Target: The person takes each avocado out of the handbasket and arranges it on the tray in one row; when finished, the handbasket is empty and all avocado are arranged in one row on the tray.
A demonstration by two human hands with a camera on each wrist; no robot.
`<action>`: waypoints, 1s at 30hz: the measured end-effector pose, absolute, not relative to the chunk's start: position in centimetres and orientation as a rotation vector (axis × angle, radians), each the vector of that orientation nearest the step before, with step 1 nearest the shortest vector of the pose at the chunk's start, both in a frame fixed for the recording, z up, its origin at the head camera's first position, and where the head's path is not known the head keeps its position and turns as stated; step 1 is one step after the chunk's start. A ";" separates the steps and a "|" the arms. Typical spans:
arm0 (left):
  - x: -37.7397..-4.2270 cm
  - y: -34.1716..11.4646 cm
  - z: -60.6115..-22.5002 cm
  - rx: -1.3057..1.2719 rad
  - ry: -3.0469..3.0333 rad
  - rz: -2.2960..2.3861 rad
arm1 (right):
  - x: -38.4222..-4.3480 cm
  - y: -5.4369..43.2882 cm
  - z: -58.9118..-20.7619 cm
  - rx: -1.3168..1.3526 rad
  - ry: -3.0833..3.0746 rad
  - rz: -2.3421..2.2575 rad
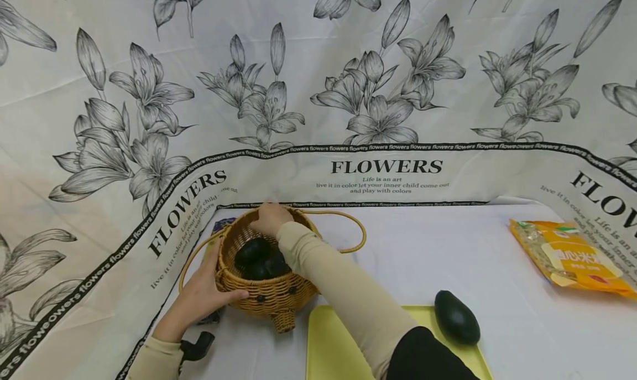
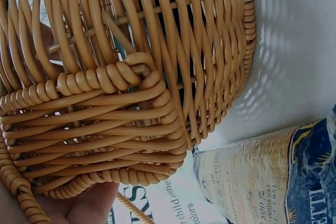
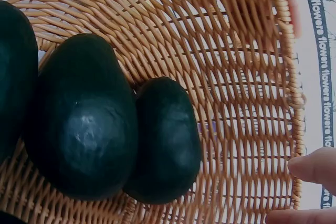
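A round wicker basket is tilted so its opening faces me, with dark green avocados inside. Three of them show in the right wrist view, where the middle avocado is the largest in sight. My left hand grips the basket's left side, thumb across the front and fingers behind. In the left wrist view its fingers show below the wicker. My right hand reaches over the opening and holds the far rim; its thumb touches that rim in the right wrist view.
Another avocado lies on the right edge of a yellow tray. A yellow-orange food bag lies at the far right. Behind the basket stands a blue-labelled pasta bag. A black curved object is by my left wrist.
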State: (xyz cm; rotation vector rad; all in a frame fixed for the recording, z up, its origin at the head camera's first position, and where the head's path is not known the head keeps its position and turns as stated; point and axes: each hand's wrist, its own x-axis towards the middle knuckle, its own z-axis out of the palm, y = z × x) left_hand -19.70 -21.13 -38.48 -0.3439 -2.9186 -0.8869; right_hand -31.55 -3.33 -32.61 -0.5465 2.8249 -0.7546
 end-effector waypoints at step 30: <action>-19.7 -21.0 -38.5 -0.340 -2.908 -0.896 | -30.0 -4.7 -33.7 -0.636 2.576 -0.463</action>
